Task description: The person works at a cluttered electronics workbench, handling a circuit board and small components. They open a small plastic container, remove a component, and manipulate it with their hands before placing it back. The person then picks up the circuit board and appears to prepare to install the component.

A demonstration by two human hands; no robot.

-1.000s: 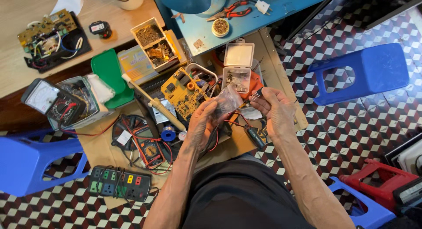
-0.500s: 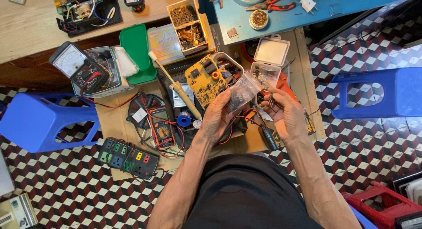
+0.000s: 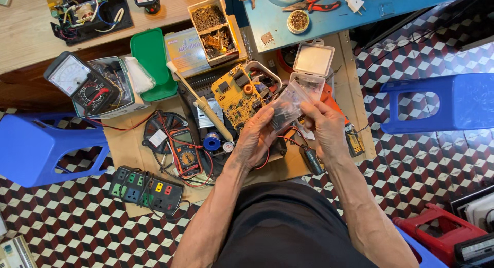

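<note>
On the checkered floor (image 3: 67,227) two blue stools (image 3: 437,101) flank me, one to my left and one to my right, and a red stool (image 3: 437,232) sits by my right knee. The low surface (image 3: 128,144) ahead is crowded with gear, with a wooden bench (image 3: 31,36) and a blue one (image 3: 401,3) beyond it. A green lid (image 3: 152,57) lies beside a tub carrying an analog meter (image 3: 77,80). A black power strip (image 3: 146,188) with coloured sockets rests at the near left edge of the surface, and a digital meter (image 3: 186,157) with red leads lies just beyond it. A yellow board (image 3: 237,95) sits in the middle, a soldering iron (image 3: 203,106) slanting just left of it. An open clear box (image 3: 311,65) stands behind my hands, its lid tipped up. My left hand (image 3: 252,139) and right hand (image 3: 324,129) are raised together over the middle of the surface, each pinching one side of a small clear bag (image 3: 288,106) that holds dark little parts. The bag hangs in the air between my fingertips, just in front of the box and right of the board, touching nothing but my fingers. A blue solder spool (image 3: 211,143) lies near my left wrist.
</note>
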